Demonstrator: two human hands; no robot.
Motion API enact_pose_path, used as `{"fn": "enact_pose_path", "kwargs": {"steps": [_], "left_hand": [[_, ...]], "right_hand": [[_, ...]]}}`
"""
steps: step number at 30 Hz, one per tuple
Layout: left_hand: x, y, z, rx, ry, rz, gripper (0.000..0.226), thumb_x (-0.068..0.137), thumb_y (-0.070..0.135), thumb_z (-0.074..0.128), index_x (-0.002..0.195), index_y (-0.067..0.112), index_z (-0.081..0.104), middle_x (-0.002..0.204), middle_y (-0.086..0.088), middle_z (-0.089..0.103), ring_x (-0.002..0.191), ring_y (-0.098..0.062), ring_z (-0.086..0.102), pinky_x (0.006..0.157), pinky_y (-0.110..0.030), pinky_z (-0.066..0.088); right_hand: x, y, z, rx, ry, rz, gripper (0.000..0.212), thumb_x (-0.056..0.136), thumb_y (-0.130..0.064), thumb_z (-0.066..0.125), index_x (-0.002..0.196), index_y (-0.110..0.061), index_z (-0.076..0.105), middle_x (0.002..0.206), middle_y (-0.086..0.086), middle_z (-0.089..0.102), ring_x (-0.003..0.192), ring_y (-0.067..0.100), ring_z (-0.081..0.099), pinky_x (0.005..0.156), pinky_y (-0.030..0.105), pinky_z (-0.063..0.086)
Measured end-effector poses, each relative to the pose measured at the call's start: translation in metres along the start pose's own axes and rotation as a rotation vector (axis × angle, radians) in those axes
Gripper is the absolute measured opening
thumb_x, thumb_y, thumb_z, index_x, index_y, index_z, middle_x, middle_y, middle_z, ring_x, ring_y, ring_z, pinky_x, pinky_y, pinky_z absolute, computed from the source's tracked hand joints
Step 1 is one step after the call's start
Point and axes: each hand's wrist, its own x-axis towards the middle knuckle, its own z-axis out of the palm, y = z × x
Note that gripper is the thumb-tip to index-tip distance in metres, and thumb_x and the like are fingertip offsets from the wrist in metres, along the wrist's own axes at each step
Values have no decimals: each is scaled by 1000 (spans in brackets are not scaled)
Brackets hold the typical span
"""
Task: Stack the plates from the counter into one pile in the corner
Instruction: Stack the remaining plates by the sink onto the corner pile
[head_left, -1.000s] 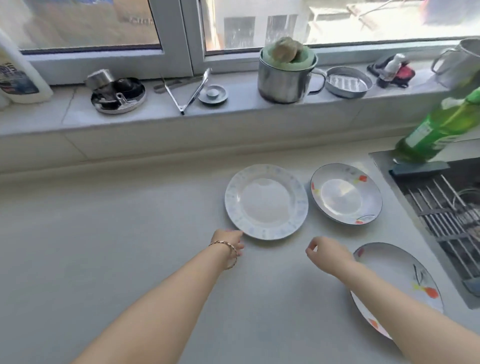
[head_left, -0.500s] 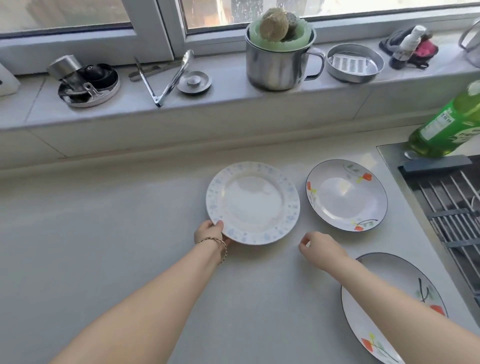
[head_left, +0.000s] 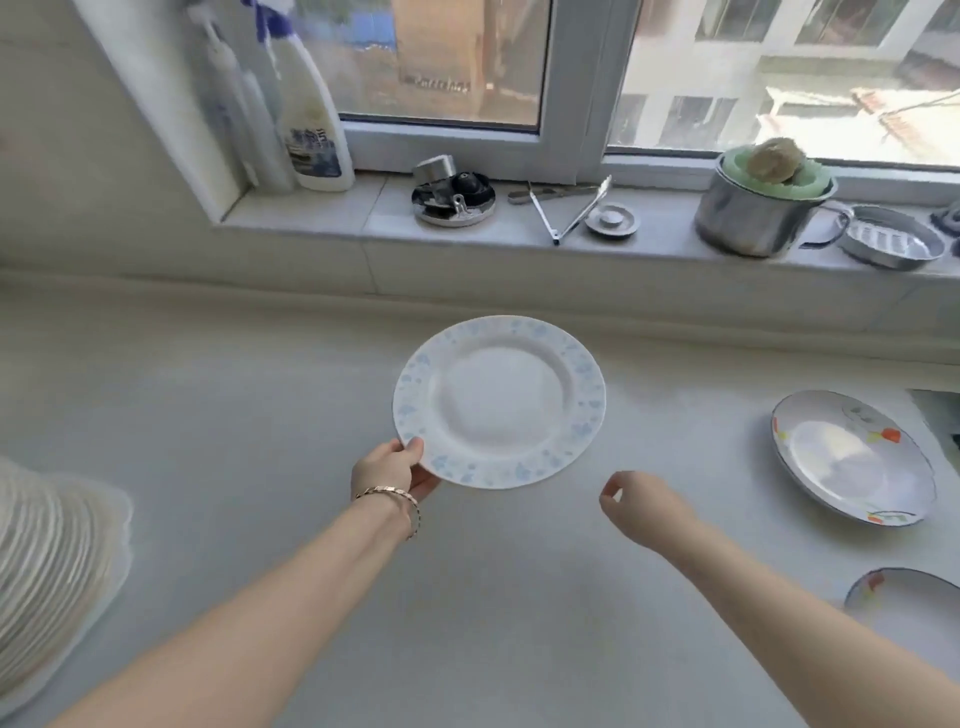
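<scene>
Three plates show on the pale counter (head_left: 218, 426), which fills most of the view and runs back to the window sill (head_left: 332, 218). At the far left edge sits a blurred, ribbed white thing (head_left: 47, 566) that I cannot identify.

The blue-speckled plate (head_left: 498, 402) is near the middle, face up and roughly level; whether it is clear of the counter or resting on it I cannot tell. The left hand (head_left: 392, 470) grips its near-left rim, thumb on top of the rim and the other fingers underneath. A thin bracelet (head_left: 392, 496) circles that wrist.

The flowered plate (head_left: 852, 457) lies on the counter well to the right, tilted in view towards the camera, with orange and red marks on its rim. A second flowered plate (head_left: 904, 603) is only partly seen at the lower right, near the right forearm.

The right hand (head_left: 636, 501) hangs just below and right of the blue-speckled plate, apart from it, fingers loosely curled and holding nothing.

On the sill, from large to small: a white spray bottle (head_left: 311, 130) in the left corner, a steel pot (head_left: 753, 218) stuffed with green sponge and a scrubber, a shallow steel dish (head_left: 891, 244) beside it, a round tray of metal parts (head_left: 453, 200), a pair of tongs (head_left: 569, 210) and a small drain plug (head_left: 612, 221).
</scene>
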Motion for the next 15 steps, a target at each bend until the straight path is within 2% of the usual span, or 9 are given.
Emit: {"fn": "enact_pose_path", "kwargs": {"steps": [2, 7, 10, 12, 15], "left_hand": [[-3, 27, -52, -72, 8, 32, 22, 92, -1, 50, 73, 8, 57, 65, -8, 62, 32, -5, 60, 39, -18, 54], [-10, 88, -196, -183, 78, 145, 22, 92, 0, 51, 75, 11, 59, 68, -9, 64, 39, -11, 64, 41, -18, 55], [-18, 114, -278, -241, 158, 220, 21, 91, -2, 51, 75, 10, 59, 58, -6, 65, 36, -9, 63, 38, -19, 53], [-25, 126, -326, -270, 207, 263, 17, 91, -3, 51, 80, 8, 59, 51, -3, 65, 33, -7, 62, 37, -19, 52], [-32, 137, -388, -285, 272, 296, 13, 91, -2, 51, 88, 7, 60, 54, -3, 67, 34, -5, 62, 37, -19, 53]], "right_hand": [[-10, -47, 16, -26, 19, -60, 27, 91, -25, 44, 106, -15, 63, 97, 4, 63, 78, 22, 52, 68, 24, 39], [-38, -179, 57, -84, 50, -195, 27, 90, -26, 45, 107, -17, 64, 107, 5, 68, 78, 21, 51, 69, 24, 39], [-57, -253, 79, -134, 43, -288, 27, 91, -25, 45, 108, -17, 64, 110, 5, 67, 82, 21, 53, 70, 23, 37], [-68, -296, 93, -154, 32, -343, 27, 91, -26, 45, 109, -18, 64, 111, 5, 67, 93, 25, 60, 70, 23, 37], [-82, -347, 111, -170, 18, -417, 28, 91, -26, 45, 109, -17, 64, 110, 7, 67, 100, 26, 63, 70, 23, 38]]}}
